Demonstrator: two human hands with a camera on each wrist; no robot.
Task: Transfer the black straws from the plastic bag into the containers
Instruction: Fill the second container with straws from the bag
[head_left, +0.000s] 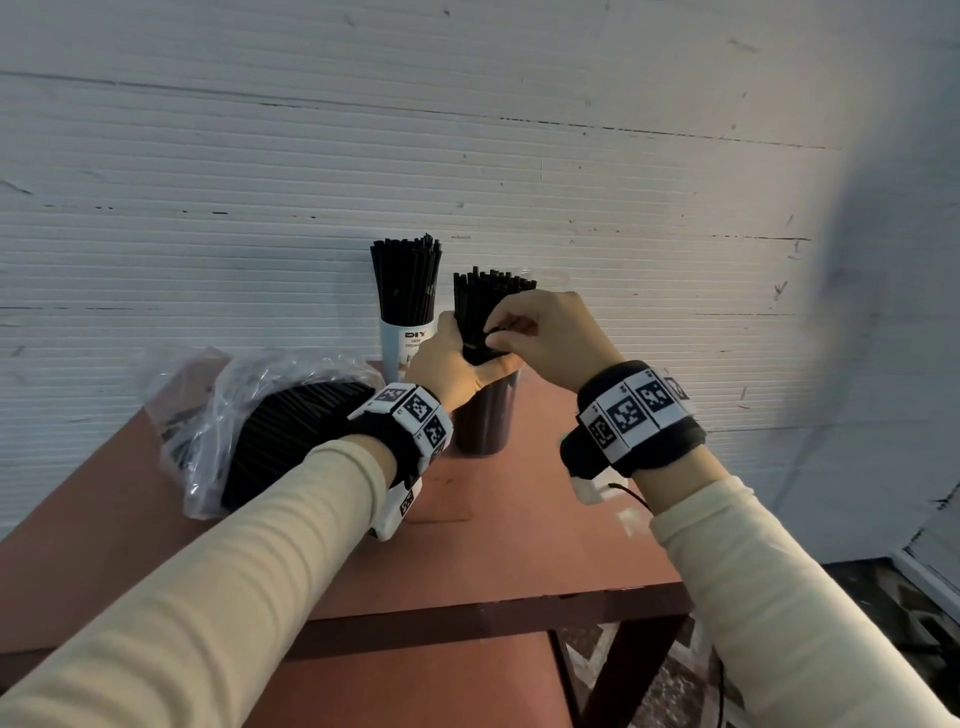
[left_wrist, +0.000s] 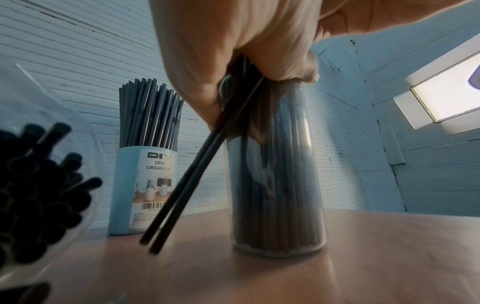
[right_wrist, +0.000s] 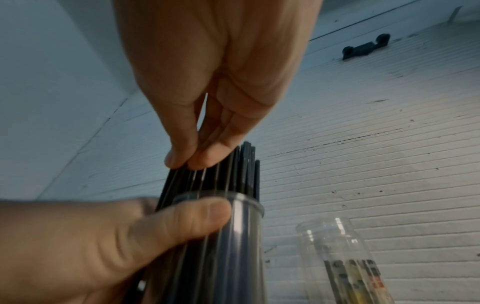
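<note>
A clear container (head_left: 488, 415) packed with black straws (head_left: 491, 296) stands on the red-brown table (head_left: 493, 545). My left hand (head_left: 457, 358) grips its rim, thumb (right_wrist: 187, 216) across the front. Two loose straws (left_wrist: 187, 195) are pinned under that hand outside the container (left_wrist: 278, 185), slanting down to the left. My right hand (head_left: 491, 338) pinches straw tops (right_wrist: 197, 181) above the rim. The plastic bag (head_left: 249, 410) with several black straws (left_wrist: 39, 185) lies at the left.
A white desk-organizer cup (head_left: 405, 345) full of straws stands behind the clear container, against the white ribbed wall (head_left: 519, 156). Another clear bottle (right_wrist: 342, 257) sits just right of the held one. The table's front edge (head_left: 467, 608) is near me.
</note>
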